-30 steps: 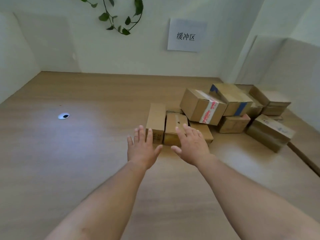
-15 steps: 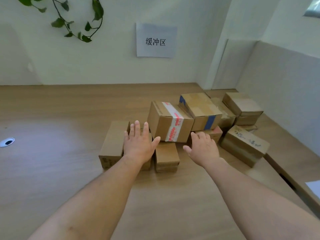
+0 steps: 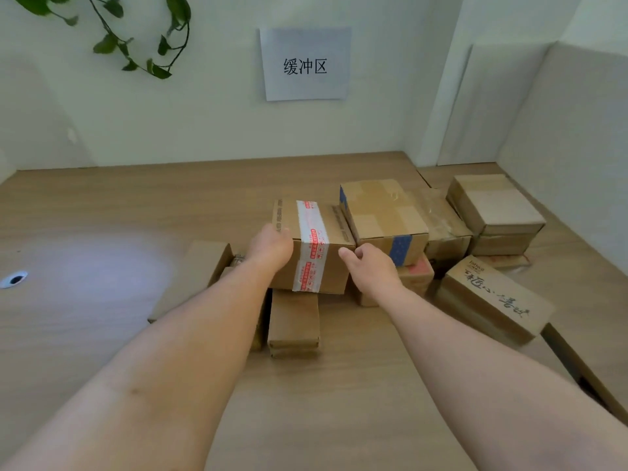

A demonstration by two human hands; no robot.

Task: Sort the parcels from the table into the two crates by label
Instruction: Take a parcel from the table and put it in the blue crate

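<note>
Both bare forearms reach forward over the wooden counter (image 3: 306, 413), the left one angling in from the lower left and the right one from the lower right, so that they converge on one box. Nearest the viewer, a small plain carton (image 3: 294, 321) lies on the counter between the wrists, its long axis running away from the viewer, and a flat carton (image 3: 195, 277) lies just left of the left forearm. Above these sits the red-taped parcel (image 3: 314, 246), resting on the lower cartons with its long axis running left to right and its front face tipped toward the viewer; the red-and-white tape band crosses it the short way, over the top and down the front. The left hand (image 3: 270, 248) clasps the parcel's left end, back of the hand up, its fingers bent over the edge and out of sight. The right hand (image 3: 370, 266) holds the right near corner, the thumb touching the front face and the fingers curled round the right end. Whether the parcel is lifted clear cannot be told. To the right lies a carton with handwriting (image 3: 492, 297), angled. Behind the right hand a blue-taped box (image 3: 384, 215) touches the parcel's right end, and a pale-topped box (image 3: 494, 205) stands farther right. On the far wall hang a paper sign (image 3: 304, 64) and a green vine (image 3: 136, 39).
</note>
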